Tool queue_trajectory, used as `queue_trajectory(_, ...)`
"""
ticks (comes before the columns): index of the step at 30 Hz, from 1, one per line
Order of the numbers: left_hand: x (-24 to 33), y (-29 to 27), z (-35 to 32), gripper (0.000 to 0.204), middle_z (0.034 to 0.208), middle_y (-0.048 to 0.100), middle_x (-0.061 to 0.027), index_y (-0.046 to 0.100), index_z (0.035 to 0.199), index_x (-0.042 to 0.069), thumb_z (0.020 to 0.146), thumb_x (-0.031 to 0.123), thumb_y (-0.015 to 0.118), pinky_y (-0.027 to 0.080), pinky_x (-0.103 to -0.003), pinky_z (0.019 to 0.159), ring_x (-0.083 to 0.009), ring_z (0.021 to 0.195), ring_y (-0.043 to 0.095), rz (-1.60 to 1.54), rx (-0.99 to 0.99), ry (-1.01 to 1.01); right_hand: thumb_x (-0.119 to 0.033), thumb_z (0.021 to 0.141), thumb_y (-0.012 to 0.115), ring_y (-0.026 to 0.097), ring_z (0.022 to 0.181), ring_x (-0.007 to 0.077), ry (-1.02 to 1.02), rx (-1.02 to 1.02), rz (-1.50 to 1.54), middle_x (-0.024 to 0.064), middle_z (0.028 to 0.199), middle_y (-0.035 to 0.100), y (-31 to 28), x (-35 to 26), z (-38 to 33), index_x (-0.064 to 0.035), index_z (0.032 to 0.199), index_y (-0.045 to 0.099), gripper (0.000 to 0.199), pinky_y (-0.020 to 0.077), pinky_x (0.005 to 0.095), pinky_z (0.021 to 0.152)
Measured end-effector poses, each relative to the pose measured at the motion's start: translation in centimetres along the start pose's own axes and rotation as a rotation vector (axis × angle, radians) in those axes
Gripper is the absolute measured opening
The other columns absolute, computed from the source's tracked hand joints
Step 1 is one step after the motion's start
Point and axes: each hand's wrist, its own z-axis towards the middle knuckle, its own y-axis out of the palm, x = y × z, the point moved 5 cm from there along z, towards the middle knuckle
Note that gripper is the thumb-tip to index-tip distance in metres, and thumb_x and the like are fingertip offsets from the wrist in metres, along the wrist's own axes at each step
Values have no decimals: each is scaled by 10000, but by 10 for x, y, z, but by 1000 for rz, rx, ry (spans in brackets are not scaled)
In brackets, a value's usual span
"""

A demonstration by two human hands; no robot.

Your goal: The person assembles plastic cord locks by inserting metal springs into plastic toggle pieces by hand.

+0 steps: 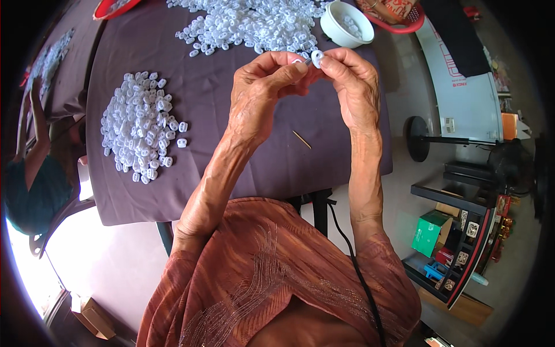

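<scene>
Above the far part of the brown-covered table [248, 179], my two hands meet. Between thumb and fingers, my right hand [357, 87] pinches a small white oval plastic piece [317, 58] with a dark hole in it. My left hand [257, 92] is closed in a pinch just beside it. A small greyish tip [307, 61] shows between the left thumb and the white piece; what it belongs to is hidden by the fingers. Similar white pieces form a heap [136, 127] at the left and a larger spread pile [248, 29] beyond my hands.
A thin yellowish stick [302, 139] lies on the cloth between my forearms. At the far right stand a white bowl [337, 39] holding some pieces and a red basket [413, 26]. Another person's arms [38, 133] reach over a table at the left. A black rack [457, 194] stands right.
</scene>
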Motion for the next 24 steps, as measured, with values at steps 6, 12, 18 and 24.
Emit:
queue_trajectory(6,5,6,-1,141,781,615,-74,595,831,19,776,146,624,451,-277,649,-133,677,558,40,11,-1,-91,785,559,559,705,172,48,-32,130,69,754,588,2,-10,2,25,811,589,123,447,317,712)
queue_trajectory(12,10,6,-3,128,664,602,-61,610,766,-4,724,111,645,412,-226,557,-95,575,498,69,84,48,-97,784,560,559,692,162,61,-60,88,69,746,586,5,-13,3,23,809,587,126,453,322,709)
queue_trajectory(18,14,3,-4,145,737,623,-73,601,813,12,767,147,625,437,-246,615,-115,637,546,159,40,70,-115,785,573,558,672,141,27,-53,-12,54,733,584,11,-20,5,17,807,583,134,462,305,696)
queue_trajectory(24,16,3,-5,137,746,622,-76,604,794,3,757,132,632,444,-251,612,-113,615,532,168,44,66,-124,794,569,559,673,134,13,-66,-159,53,748,584,11,-23,5,15,808,578,140,456,282,705)
